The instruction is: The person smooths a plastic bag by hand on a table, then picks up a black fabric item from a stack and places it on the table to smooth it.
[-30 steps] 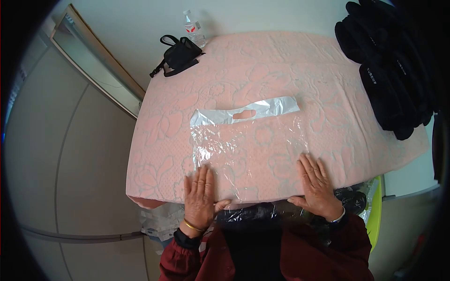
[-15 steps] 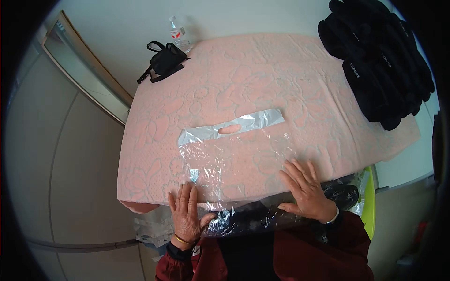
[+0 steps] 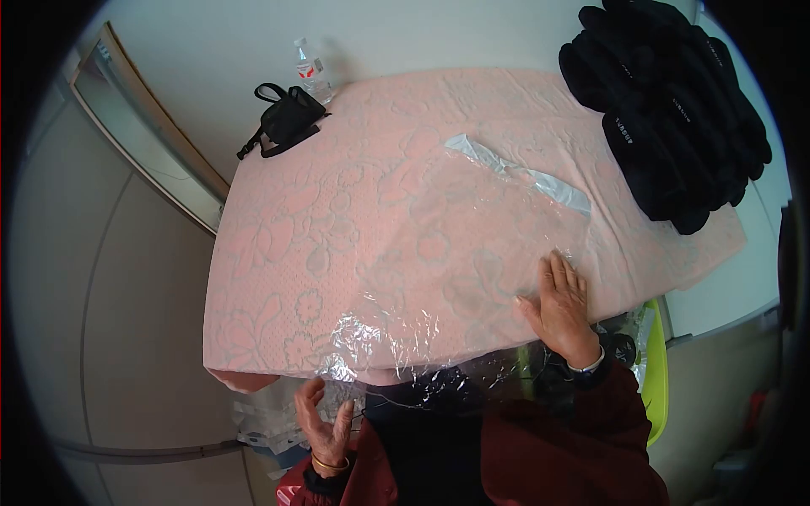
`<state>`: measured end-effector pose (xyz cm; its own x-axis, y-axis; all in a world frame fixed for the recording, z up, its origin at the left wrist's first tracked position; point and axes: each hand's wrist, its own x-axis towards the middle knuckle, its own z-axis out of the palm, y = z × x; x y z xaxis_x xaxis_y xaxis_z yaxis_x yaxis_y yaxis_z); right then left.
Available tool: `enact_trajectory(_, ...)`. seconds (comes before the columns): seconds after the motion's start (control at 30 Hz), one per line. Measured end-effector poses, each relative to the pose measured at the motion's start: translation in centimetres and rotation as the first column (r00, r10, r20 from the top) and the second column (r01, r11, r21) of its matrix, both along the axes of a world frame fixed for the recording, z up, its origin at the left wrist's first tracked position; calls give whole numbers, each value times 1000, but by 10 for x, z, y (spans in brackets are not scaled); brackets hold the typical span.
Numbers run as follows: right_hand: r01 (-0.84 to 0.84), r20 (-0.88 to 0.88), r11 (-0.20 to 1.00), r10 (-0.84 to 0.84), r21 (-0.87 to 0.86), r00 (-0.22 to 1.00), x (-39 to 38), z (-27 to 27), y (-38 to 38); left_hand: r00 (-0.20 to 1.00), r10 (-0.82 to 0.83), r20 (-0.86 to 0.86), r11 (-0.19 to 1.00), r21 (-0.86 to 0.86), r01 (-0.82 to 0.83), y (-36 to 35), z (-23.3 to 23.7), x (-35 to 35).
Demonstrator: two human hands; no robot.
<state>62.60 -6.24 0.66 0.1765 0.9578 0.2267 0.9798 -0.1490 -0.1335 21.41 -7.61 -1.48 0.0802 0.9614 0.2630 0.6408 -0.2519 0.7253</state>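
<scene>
Clear plastic bag (image 3: 472, 244) with white handle strip (image 3: 559, 191) slants across the pink cloth-covered bench (image 3: 261, 253) toward one o'clock! Right hand (image 3: 563, 312) lies flat on it at four; left hand (image 3: 325, 428), loosely spread, hovers at seven.

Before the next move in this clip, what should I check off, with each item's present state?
1. Bag lying fully on the cloth: not ok; its creased near end hangs past the cloth's near edge.
2. White strip parallel to that edge: not ok; it slants down to the right.
3. Right hand flat at the bag's right side: ok.
4. Left hand touching the bag: cannot tell; it is beyond the cloth's edge, thumb and fingers apart.
5. Black pile clear of the bag: ok.
6. Bottle upright: ok.
</scene>
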Motion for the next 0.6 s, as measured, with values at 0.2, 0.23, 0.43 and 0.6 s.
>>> enact_trajectory(0.2,23,-30,999,-24,-45,999,-11,13,1,679,-158,717,673,-425,605,8,-17,30)
enact_trajectory(0.23,10,-43,999,-12,-39,999,-12,15,-1,619,-181,764,562,-436,703,11,-16,36)
enact_trajectory(0.43,-182,-101,982,186,47,977,-11,19,-14,661,-1,750,798,-398,453,47,5,13)
enact_trajectory(0.6,-233,-10,967,235,101,972,-33,19,-19,607,132,784,905,-345,250,56,37,9)
